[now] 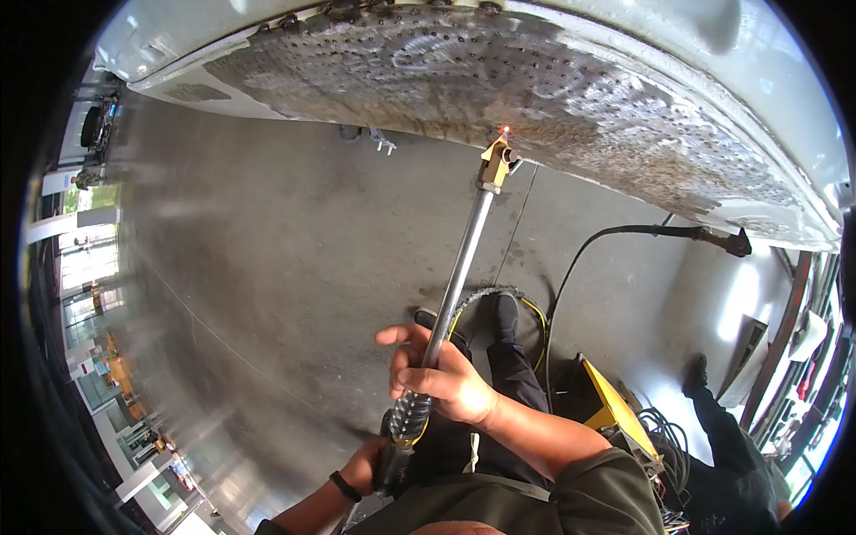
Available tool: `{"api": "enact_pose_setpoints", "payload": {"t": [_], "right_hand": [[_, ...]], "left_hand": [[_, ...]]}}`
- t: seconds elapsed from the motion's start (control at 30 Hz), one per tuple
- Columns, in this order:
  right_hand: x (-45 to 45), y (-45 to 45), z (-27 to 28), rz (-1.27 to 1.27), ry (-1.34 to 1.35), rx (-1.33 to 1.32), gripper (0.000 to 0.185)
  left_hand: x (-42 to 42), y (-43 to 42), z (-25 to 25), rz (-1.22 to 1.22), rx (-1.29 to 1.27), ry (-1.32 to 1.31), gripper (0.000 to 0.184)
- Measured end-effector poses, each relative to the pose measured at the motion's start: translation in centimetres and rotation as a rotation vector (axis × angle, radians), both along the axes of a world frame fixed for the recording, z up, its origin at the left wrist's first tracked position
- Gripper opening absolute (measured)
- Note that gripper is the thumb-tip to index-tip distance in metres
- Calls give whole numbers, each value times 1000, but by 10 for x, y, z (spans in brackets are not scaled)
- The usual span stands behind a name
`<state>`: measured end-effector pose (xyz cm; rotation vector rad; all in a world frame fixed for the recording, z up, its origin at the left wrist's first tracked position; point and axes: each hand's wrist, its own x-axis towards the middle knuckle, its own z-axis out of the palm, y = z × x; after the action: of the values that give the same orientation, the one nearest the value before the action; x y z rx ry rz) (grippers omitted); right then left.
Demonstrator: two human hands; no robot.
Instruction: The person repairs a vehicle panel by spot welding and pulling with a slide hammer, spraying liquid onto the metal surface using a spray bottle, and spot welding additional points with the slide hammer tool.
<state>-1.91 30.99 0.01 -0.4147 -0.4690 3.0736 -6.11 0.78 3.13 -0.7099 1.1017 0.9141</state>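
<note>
A slide-hammer dent puller (465, 250) with a long metal rod runs from my body up to a worn, bare-metal vehicle panel (428, 71). Its brass head (494, 166) is at the panel's lower part, and a small orange spark (506, 130) glows at the tip. My right hand (439, 379) is wrapped round the rod just above a black ribbed grip (410, 416), its index finger partly stretched out. Lower down, my left hand (364, 465), with a dark band at the wrist, closes on the puller's black rear end; some of its fingers are hidden.
A black cable (571, 267) with a clamp-like end (724, 241) reaches the panel's right side. A yellow-and-black hose (541, 325) loops round my feet. Right of me stands a yellow machine (611, 401) with coiled cables. Another person's dark-clothed leg (713, 419) shows at lower right.
</note>
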Motion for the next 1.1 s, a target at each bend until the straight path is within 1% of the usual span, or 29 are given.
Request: {"api": "enact_pose_setpoints", "payload": {"t": [0.07,0.1,0.13,0.17,0.2,0.23,0.27,0.33,0.37,0.4,0.47,0.5,0.53,0.6,0.63,0.73,0.77,0.8,0.83,0.87,0.93,0.97,1.0,1.03,1.1], "right_hand": [[-4,7,1,-39,41,-109,70],[-10,14,-2,-70,57,-115,74],[-19,29,-5,-68,103,-78,76],[-30,47,-10,-83,145,-48,76],[-40,75,-7,-63,105,-52,74],[-54,98,-16,-116,195,-65,73],[-66,120,-16,-176,221,-39,71],[-73,125,-18,-313,207,-153,70],[-68,106,-16,-383,157,-35,68],[-55,72,-11,-453,100,86,67],[-20,-10,4,-210,118,43,66],[-17,-21,6,-245,104,-36,64],[-13,-31,8,-269,81,-127,63],[-5,-36,8,-204,71,-154,62],[-9,-29,2,-179,86,-147,62],[-15,-6,-2,-174,60,-117,75],[-25,19,-7,-213,110,-52,84],[-36,48,-9,-252,110,-11,87],[-49,77,-8,-293,81,4,85],[-60,102,-11,-326,119,11,81],[-64,102,-12,-395,69,51,69],[-55,73,-14,-352,90,23,68],[-35,22,-10,-305,106,-6,66],[-13,-26,10,-54,-34,156,63],[21,-97,-1,-91,-34,-73,55]], "left_hand": [[-11,-2,7,20,8,-46,43],[-16,-3,10,31,13,-68,47],[-17,-6,10,-12,-3,-20,49],[-15,-10,8,-54,-21,24,51],[-13,-17,7,-95,-43,64,53],[-11,-26,4,-80,-91,83,55],[-13,-33,-1,-84,-91,83,55],[-19,-38,1,-99,-103,76,56],[-21,-36,4,-177,-80,107,56],[-21,-24,16,-177,-96,133,57],[-22,-4,31,-173,-124,191,61],[-25,-16,28,3,-104,11,52],[-21,-20,26,44,-98,-62,51],[-20,-14,24,109,-66,-193,49],[-22,6,33,7,-43,-49,46],[-16,-4,15,-299,-72,130,45],[-17,-15,7,-72,-98,-42,45],[-16,-19,5,-53,-116,-47,45],[-15,-22,4,-36,-133,-49,45],[-17,-24,4,-22,-147,-44,45],[-20,-27,11,-20,-85,-41,44],[-22,-27,12,-17,-44,-41,43],[-21,-32,10,-74,-58,-4,42],[-19,-44,5,-127,-73,38,41],[-14,-74,-4,-133,-146,24,35]]}}
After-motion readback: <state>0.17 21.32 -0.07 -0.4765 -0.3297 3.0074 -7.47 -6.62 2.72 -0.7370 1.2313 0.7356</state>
